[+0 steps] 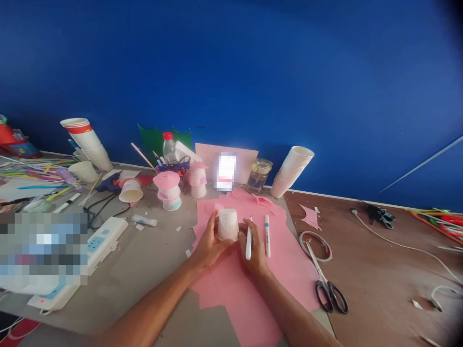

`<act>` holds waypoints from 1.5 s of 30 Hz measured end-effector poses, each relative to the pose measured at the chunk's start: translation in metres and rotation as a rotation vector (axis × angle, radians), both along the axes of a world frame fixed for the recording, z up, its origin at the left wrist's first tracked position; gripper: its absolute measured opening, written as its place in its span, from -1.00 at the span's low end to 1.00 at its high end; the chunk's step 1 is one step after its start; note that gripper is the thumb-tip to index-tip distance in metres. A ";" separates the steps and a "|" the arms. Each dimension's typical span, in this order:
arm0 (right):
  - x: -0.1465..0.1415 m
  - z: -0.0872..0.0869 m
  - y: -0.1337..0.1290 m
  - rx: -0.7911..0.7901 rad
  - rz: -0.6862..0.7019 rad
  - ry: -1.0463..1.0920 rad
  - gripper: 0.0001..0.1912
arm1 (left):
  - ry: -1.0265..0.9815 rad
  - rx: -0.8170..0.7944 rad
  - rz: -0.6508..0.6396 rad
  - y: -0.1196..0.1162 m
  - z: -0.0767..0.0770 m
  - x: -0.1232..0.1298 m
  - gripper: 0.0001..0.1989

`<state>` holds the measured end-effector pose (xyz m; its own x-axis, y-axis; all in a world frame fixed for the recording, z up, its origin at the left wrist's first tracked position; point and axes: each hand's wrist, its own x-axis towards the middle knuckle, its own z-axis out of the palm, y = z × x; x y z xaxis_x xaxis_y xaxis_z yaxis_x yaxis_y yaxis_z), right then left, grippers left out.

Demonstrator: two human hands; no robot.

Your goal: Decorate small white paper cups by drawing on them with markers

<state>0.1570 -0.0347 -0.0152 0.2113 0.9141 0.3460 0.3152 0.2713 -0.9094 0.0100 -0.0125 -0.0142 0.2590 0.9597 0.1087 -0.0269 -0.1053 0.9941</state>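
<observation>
A white paper cup (228, 223) stands upside down in front of me over the pink paper (289, 274). The fingers of my left hand (209, 245) wrap around the cup's left side. A white marker (249, 243) is gripped in my right hand (257, 253), close to the cup's right side; I cannot tell whether those fingers touch the cup. Lying on the paper to the right is a second marker (267, 236) with a blue-green band. Two cup figures with pink paper tops, the nearer (167, 189) and the farther (198, 179), stand beyond my left hand.
Scissors (327, 289) and a tape roll (315, 246) lie at the right. A leaning cup stack (292, 171), glass jar (259, 174) and lit phone (224, 171) line the blue wall. Leftward are a power strip (97, 248), glue gun (110, 181) and tipped cup (130, 191).
</observation>
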 end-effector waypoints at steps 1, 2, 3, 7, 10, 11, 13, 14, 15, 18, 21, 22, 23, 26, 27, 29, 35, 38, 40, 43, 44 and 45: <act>0.000 0.001 0.000 -0.011 0.004 0.004 -0.70 | -0.007 -0.001 -0.003 0.000 0.001 0.000 -0.04; 0.000 0.001 0.000 -0.022 0.008 0.009 -0.70 | -0.014 0.000 -0.004 0.000 0.002 0.000 -0.03; 0.000 0.002 0.000 -0.030 0.010 0.013 -0.70 | -0.022 0.000 -0.007 0.000 0.003 0.000 -0.03; -0.001 0.004 0.000 -0.022 0.007 0.007 -0.72 | -0.043 -0.018 -0.016 -0.001 0.007 0.000 -0.05; 0.000 0.004 0.000 -0.003 0.013 -0.008 -0.73 | -0.024 -0.018 -0.016 -0.001 0.007 0.000 -0.04; 0.000 0.003 0.000 0.000 0.015 -0.012 -0.73 | -0.017 -0.015 -0.018 -0.001 0.007 0.000 -0.03; 0.001 0.003 0.000 0.000 0.018 -0.019 -0.73 | -0.020 -0.016 -0.027 0.000 0.006 0.000 -0.02; 0.001 0.003 0.000 -0.002 0.021 -0.022 -0.73 | -0.027 -0.020 -0.031 0.000 0.006 0.000 -0.02; 0.001 0.002 0.000 -0.004 0.022 -0.021 -0.73 | -0.035 -0.024 -0.034 0.000 0.006 0.000 -0.02; 0.001 0.002 0.000 -0.012 0.026 -0.008 -0.73 | -0.049 -0.031 -0.037 0.000 0.007 0.001 -0.03; 0.000 0.002 0.001 -0.010 0.026 0.001 -0.73 | -0.054 -0.041 -0.029 0.000 0.007 0.001 -0.03; 0.000 0.001 0.001 -0.007 0.024 0.001 -0.73 | -0.058 -0.044 -0.027 0.001 0.007 0.001 -0.03; 0.000 0.001 0.001 -0.004 0.023 -0.001 -0.73 | -0.061 -0.044 -0.028 0.001 0.006 0.001 -0.03; 0.001 0.001 0.001 0.002 0.018 -0.022 -0.72 | -0.058 -0.037 -0.021 0.002 0.003 0.000 -0.04; 0.001 0.001 0.001 0.001 0.011 -0.034 -0.72 | -0.052 -0.036 -0.014 0.002 0.003 0.000 -0.04; 0.002 0.000 0.000 -0.002 -0.003 -0.051 -0.71 | -0.044 -0.043 -0.001 0.002 0.002 0.000 -0.04; 0.002 -0.001 0.001 0.027 0.002 -0.051 -0.70 | -0.091 -0.055 0.017 0.004 -0.002 0.000 -0.07; 0.002 -0.002 0.001 0.045 0.001 -0.064 -0.68 | -0.110 -0.036 -0.004 0.007 -0.008 -0.001 -0.08; 0.002 -0.002 0.001 0.058 -0.004 -0.076 -0.68 | -0.106 -0.014 -0.032 0.008 -0.009 -0.002 -0.11; 0.002 -0.002 0.001 0.053 0.000 -0.097 -0.67 | -0.063 0.011 -0.057 0.005 0.000 -0.002 -0.20; 0.003 -0.003 0.000 0.048 0.002 -0.111 -0.68 | -0.038 0.021 -0.062 0.003 0.006 -0.002 -0.23; 0.003 -0.003 0.000 0.043 0.000 -0.127 -0.68 | -0.012 0.033 -0.067 0.001 0.012 -0.001 -0.27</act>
<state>0.1598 -0.0348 -0.0183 0.1632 0.8981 0.4085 0.4272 0.3089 -0.8498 0.0093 -0.0116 -0.0022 0.3209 0.9362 0.1434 -0.0464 -0.1357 0.9897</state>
